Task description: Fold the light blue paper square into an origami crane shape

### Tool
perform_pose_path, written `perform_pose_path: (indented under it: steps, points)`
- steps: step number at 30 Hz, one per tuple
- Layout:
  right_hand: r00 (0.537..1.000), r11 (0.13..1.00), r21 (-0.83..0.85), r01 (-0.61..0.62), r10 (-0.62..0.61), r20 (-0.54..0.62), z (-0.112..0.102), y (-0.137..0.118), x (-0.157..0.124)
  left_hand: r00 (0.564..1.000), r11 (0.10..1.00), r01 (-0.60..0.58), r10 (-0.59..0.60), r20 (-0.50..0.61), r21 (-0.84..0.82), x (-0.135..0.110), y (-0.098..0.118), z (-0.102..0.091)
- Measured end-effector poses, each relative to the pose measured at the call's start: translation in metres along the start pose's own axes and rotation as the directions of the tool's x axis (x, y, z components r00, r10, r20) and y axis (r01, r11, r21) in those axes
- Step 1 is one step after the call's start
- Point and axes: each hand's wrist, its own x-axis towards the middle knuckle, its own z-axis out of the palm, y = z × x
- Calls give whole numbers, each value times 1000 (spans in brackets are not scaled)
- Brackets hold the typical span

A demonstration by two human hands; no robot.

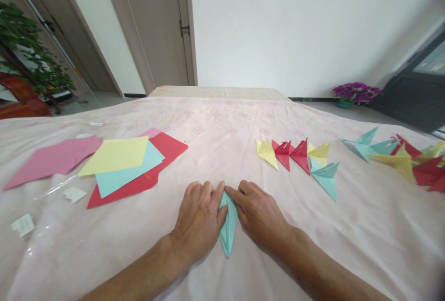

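We observe the left forearm (139, 268) and right forearm (323, 259) bare and angled inward. The left hand (200, 213) lies palm down, thumb (222, 215) bent inward; the right hand (260, 208) sits opposite, index finger (233, 194) extended, its other fingers curled.

Lighting: bright, diffuse, source out of view. Shadows: soft, faint, beside my bare left hand (201, 215) and bare right hand (260, 210), both in focus. Glare: small white glints, crumpled clear plastic film (43, 236). Distortion: tall grey-brown door (149, 22), leaning. Right-hand corners: darkened, softly blurred.
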Motion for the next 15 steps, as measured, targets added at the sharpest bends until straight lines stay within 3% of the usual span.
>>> perform_pose_path:
  steps: [15]
  points:
    - [991, 974, 216, -71, 93, -94, 0, 6, -1, 999, 979, -29, 25, 22, 201, 3, 5, -5]
